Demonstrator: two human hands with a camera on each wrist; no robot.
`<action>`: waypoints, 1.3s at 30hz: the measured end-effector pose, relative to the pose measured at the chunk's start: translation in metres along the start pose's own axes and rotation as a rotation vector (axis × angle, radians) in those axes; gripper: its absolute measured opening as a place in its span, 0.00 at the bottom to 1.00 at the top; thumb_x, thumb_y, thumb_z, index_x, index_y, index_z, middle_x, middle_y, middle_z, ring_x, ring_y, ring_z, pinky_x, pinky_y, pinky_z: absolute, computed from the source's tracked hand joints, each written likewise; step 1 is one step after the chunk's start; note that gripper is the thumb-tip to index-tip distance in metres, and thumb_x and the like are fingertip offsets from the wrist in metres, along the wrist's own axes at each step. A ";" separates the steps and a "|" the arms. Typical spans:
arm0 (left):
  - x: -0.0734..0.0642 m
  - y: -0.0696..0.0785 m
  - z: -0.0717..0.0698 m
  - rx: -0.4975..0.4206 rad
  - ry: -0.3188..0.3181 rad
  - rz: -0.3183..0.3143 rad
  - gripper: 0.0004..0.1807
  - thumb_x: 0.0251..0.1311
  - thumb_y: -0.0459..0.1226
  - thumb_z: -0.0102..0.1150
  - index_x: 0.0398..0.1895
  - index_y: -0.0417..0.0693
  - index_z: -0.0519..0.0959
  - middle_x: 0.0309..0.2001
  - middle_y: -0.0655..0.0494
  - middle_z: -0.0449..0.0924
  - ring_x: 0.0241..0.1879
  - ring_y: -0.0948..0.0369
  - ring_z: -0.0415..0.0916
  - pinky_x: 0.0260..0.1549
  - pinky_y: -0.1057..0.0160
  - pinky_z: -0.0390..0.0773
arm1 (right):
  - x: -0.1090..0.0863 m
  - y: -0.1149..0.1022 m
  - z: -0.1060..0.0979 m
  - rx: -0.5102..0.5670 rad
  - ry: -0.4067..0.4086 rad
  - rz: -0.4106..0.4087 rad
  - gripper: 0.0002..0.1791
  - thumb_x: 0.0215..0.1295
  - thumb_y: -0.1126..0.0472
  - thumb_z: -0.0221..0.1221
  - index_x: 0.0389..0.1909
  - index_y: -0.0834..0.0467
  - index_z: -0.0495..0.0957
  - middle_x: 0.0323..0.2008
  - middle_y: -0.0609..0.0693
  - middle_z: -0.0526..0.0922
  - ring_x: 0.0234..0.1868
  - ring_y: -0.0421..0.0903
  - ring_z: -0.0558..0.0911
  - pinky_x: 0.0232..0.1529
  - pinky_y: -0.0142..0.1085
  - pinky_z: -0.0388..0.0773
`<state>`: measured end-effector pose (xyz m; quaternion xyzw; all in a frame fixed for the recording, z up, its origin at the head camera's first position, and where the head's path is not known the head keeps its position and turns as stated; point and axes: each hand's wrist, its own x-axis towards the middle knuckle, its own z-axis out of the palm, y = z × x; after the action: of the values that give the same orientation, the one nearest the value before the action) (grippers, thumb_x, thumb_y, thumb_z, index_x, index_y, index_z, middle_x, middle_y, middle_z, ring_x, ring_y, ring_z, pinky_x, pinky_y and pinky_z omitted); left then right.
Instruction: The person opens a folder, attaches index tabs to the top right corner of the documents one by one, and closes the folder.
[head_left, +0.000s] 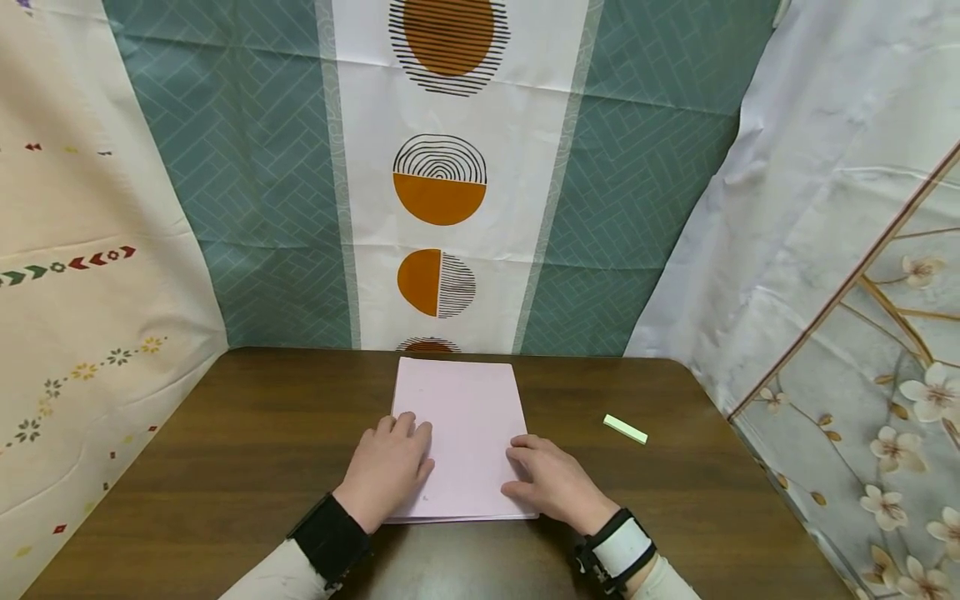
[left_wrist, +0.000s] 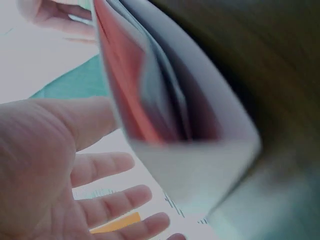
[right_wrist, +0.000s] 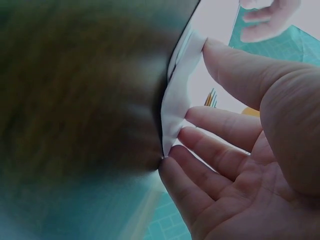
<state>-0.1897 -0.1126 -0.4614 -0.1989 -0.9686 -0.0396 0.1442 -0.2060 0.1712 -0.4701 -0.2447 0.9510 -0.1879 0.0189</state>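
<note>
A pale pink paper folder [head_left: 465, 433] lies upright to me on the table. My left hand [head_left: 386, 467] rests along its left edge, the fingertips on the cover. At the right edge sits my right hand [head_left: 558, 483], its fingers touching the side. In the left wrist view the folder's near end gapes, showing a red sheet [left_wrist: 125, 85] and greyish sheets inside; my left thumb touches the cover and the other fingers are spread. The right wrist view has my right fingertips and thumb against the folder's bent side [right_wrist: 179, 100], with the fingers fairly straight.
A small pale green strip [head_left: 625, 429] lies on the brown wooden table [head_left: 285, 408], right of the folder. Patterned cloth [head_left: 645, 183] hangs behind the table's far edge. More cloth [head_left: 840, 333] hangs along both sides.
</note>
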 end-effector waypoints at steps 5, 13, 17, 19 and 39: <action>-0.006 0.017 -0.004 0.015 0.042 0.102 0.29 0.66 0.53 0.78 0.59 0.43 0.86 0.59 0.41 0.86 0.59 0.41 0.83 0.56 0.36 0.82 | -0.002 -0.001 0.000 0.004 0.000 -0.007 0.29 0.70 0.53 0.75 0.65 0.65 0.84 0.70 0.63 0.80 0.71 0.62 0.78 0.71 0.60 0.75; -0.018 0.041 -0.006 0.080 0.030 0.226 0.38 0.62 0.64 0.75 0.61 0.45 0.86 0.61 0.43 0.85 0.61 0.42 0.82 0.57 0.40 0.81 | -0.009 -0.003 -0.002 -0.019 0.072 -0.039 0.25 0.72 0.55 0.74 0.64 0.64 0.85 0.69 0.62 0.80 0.71 0.62 0.79 0.69 0.58 0.77; -0.019 0.046 -0.003 0.137 0.044 0.237 0.40 0.59 0.67 0.75 0.59 0.45 0.86 0.57 0.43 0.85 0.56 0.43 0.82 0.50 0.42 0.83 | -0.016 -0.003 -0.003 -0.019 0.087 -0.034 0.24 0.71 0.56 0.75 0.63 0.64 0.86 0.68 0.61 0.82 0.70 0.61 0.80 0.68 0.58 0.78; -0.019 0.047 0.000 0.152 0.044 0.233 0.41 0.58 0.68 0.76 0.58 0.44 0.86 0.54 0.44 0.85 0.52 0.45 0.82 0.46 0.43 0.83 | -0.020 -0.003 -0.004 -0.020 0.095 -0.032 0.24 0.71 0.56 0.75 0.62 0.64 0.87 0.67 0.61 0.82 0.69 0.61 0.81 0.67 0.58 0.79; -0.020 0.051 0.006 0.202 0.089 0.231 0.27 0.60 0.61 0.79 0.34 0.49 0.82 0.25 0.52 0.74 0.24 0.55 0.73 0.20 0.58 0.74 | -0.032 -0.006 -0.002 -0.033 0.062 -0.012 0.21 0.70 0.55 0.76 0.58 0.63 0.88 0.63 0.58 0.85 0.65 0.59 0.83 0.64 0.58 0.81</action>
<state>-0.1529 -0.0724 -0.4721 -0.2914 -0.9309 0.0659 0.2100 -0.1757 0.1823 -0.4675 -0.2446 0.9527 -0.1797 -0.0158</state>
